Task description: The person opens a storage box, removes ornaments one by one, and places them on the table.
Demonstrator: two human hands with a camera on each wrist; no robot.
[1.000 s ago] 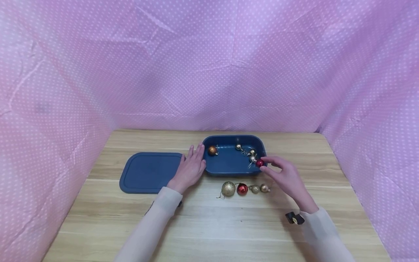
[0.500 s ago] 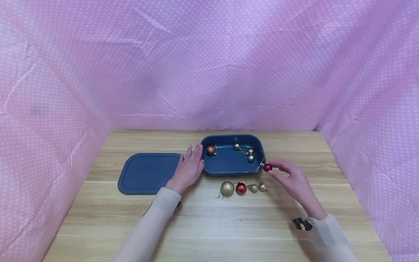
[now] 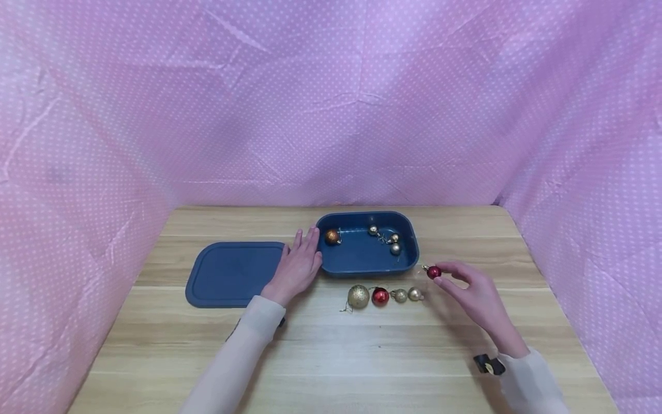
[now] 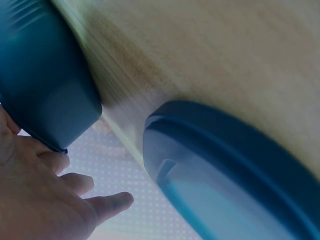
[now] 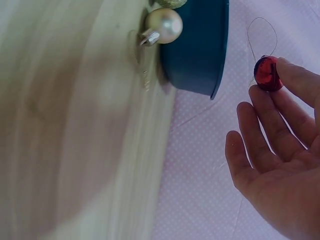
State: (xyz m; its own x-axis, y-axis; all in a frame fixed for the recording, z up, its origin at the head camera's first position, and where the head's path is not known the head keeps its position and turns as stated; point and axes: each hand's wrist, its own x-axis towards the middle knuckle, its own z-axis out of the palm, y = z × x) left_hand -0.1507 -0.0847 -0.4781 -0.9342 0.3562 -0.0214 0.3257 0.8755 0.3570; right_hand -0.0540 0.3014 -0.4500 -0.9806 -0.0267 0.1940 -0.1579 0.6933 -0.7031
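Between thumb and fingertips my right hand [image 3: 473, 293] pinches a small shiny red Christmas bauble [image 3: 434, 272], off the right side of the blue box [image 3: 369, 271]. A thin hanging loop trails from the bauble [image 5: 267, 73] in the right wrist view. My left hand [image 3: 295, 267] rests with extended fingers against the box's left rim. Inside the box lie an orange bauble [image 3: 332, 236] at left and several small gold baubles [image 3: 395, 249] at right. In front stand a large glittery gold bauble [image 3: 358, 296], a red bauble [image 3: 380, 296] and two small gold ones in a row.
A blue lid [image 3: 235, 275] lies flat on the wooden table [image 3: 331, 368], left of the box and partly behind my left hand. Pink dotted cloth [image 3: 331, 115] hangs around the table's back and sides.
My right hand has carried the small red bauble out of the box's right end, over the rim, rightward and nearer to me. My left hand stays at the box.
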